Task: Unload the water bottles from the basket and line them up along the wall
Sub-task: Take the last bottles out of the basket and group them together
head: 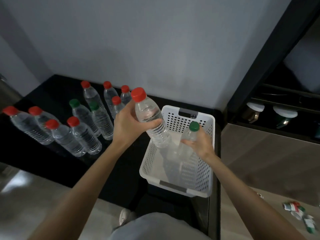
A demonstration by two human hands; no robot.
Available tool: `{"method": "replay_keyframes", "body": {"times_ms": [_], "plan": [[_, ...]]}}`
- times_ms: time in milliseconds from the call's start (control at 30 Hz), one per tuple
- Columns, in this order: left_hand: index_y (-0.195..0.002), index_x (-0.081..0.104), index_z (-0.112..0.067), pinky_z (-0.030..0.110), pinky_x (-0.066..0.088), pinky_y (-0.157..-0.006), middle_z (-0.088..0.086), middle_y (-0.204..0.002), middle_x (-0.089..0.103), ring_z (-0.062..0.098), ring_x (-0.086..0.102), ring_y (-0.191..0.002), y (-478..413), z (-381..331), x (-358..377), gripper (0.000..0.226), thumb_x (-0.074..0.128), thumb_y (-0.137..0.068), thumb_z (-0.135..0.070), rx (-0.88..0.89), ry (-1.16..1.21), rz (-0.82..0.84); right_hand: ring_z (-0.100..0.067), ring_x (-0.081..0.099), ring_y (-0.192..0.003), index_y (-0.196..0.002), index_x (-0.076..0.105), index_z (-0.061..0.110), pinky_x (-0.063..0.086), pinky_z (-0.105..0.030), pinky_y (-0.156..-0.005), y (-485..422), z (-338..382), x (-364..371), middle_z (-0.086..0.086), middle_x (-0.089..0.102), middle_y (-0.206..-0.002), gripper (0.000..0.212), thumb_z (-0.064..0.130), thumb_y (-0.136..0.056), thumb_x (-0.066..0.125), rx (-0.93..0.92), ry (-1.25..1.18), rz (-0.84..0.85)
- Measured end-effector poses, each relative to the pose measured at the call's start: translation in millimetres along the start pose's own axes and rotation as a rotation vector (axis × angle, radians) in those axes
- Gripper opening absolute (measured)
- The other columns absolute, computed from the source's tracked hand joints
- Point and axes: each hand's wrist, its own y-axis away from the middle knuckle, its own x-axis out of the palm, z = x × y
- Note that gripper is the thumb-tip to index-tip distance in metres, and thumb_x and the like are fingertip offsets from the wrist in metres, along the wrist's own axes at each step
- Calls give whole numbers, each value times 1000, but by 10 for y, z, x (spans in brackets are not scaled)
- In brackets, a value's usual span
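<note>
Your left hand [129,124] is wrapped around the middle of a clear plastic water bottle with a red cap [149,118]. It is lifted clear above the white perforated plastic basket [204,170], its long axis tilted, cap up and toward the wall, base still hanging over the basket's near-left part. Your right hand [200,141] grips a second clear plastic bottle with a green cap [190,134] by the shoulder, nearly upright, its lower body still inside the basket. No other bottle shows in the basket, so these look like the last two.

The unloaded bottles [83,123] stand on the black desk [43,158] to the left of the basket, in loose clusters, not one clean line; the back ones are closest to the grey wall [155,49].

What matters for the next move: the row lies left of both hands, and your left hand is the nearer one. The red-capped bottle probably goes first, swung left and stood upright beside the rearmost bottles. Watch the tilted base as it passes the caps nearest the basket.
</note>
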Motion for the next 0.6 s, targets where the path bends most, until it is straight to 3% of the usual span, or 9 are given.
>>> {"method": "replay_keyframes", "body": {"times_ms": [100, 233, 400, 467, 600], "plan": [[-114, 57, -27, 14, 52, -73, -24, -94, 65, -9, 64, -85, -3, -41, -175, 69, 84, -55, -51, -18, -31, -73, -17, 63, -104, -119, 56, 19, 51, -31, -91, -16, 226, -158, 3, 68, -113, 60, 34, -69, 85, -103, -22, -21], [-118, 57, -26, 28, 58, -79, -17, -99, 69, -2, 68, -86, -17, -115, -469, 75, 85, -54, -52, -12, 1, -151, -17, 64, -93, -108, 56, 26, 52, -37, -82, -5, 721, -414, 9, 68, -97, 55, 43, -65, 85, -224, -10, -45], [-121, 55, -23, 32, 60, -81, -12, -102, 70, 3, 70, -89, 23, -131, -853, 76, 86, -56, -47, -11, -8, -216, -2, 64, -82, -101, 56, 31, 48, -19, -71, -2, 1422, -569, 18, 66, -87, 54, 45, -60, 87, -370, -14, -10], [-122, 55, -25, 35, 59, -81, -10, -104, 71, 5, 70, -89, 59, -58, -978, 77, 88, -56, -45, -26, -26, -225, 4, 63, -83, -100, 57, 32, 48, -16, -73, -9, 1638, -518, 20, 66, -87, 53, 44, -59, 87, -384, -55, 43], [-122, 53, -26, 34, 60, -74, -9, -95, 72, 6, 70, -81, 182, 198, -1125, 79, 87, -55, -48, -65, -160, -231, 1, 65, -88, -98, 61, 29, 52, -24, -80, -46, 1889, -174, 15, 70, -92, 50, 41, -58, 89, -400, -124, 143]]}}
